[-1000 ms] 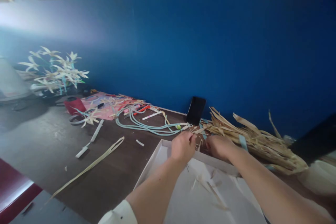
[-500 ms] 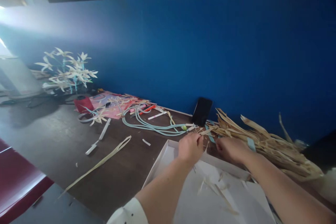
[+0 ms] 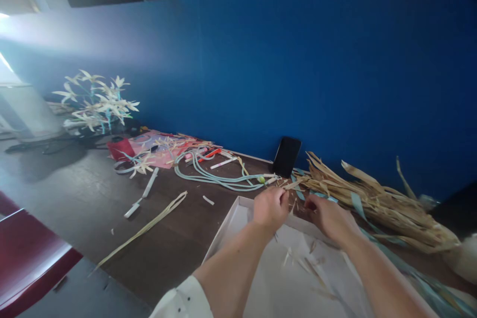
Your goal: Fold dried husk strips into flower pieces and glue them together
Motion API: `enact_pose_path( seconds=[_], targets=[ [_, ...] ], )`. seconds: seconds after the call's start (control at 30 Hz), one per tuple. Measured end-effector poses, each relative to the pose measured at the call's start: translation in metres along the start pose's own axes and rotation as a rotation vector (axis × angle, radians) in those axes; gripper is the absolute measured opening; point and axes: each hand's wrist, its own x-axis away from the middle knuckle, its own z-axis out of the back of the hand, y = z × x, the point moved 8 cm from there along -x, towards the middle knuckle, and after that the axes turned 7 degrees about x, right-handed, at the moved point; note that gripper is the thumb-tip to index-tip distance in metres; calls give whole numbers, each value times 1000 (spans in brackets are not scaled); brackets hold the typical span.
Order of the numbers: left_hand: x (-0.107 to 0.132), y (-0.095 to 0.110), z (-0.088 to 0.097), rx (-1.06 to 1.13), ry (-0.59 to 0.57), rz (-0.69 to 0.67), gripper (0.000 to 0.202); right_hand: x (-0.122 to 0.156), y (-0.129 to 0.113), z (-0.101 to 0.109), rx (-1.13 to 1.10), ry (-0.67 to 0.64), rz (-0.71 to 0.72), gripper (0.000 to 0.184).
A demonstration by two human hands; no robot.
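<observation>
1. On my feed, a pale husk strip (image 3: 293, 186) lies just beyond the left hand (image 3: 271, 207), toward the far edge of the table (image 3: 175, 238); the right hand (image 3: 330, 216) is near it, across a small gap.
2. I see curled fingers on both hands at the far wall of the white tray (image 3: 305, 227); I cannot tell whether either grips anything.
3. I judge the work partway: dry scraps (image 3: 315, 272) lie inside the tray, while a husk bundle (image 3: 391, 208) along the table's far edge looks unworked.
4. Pale flowers (image 3: 108, 104), apparently finished, stand well leftward along that edge.
</observation>
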Motion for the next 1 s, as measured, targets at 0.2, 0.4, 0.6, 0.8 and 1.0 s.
enact_pose_path(
  seconds=[0.2,0.4,0.6,0.8,1.0],
  targets=[
    [1,2,1,8,-4,-2,26,7,7,-12,-170,81,-46,20],
    [1,3,1,13,27,-35,24,11,9,-10,-218,150,-40,21],
    [1,3,1,4,41,-26,22,18,16,-10,-273,215,-78,21],
    [0,2,4,-29,26,35,24,22,21,-9,-271,243,-102,22],
    [-2,-5,8,-58,82,61,23,23,24,-6,-250,217,-131,23]
  ],
)
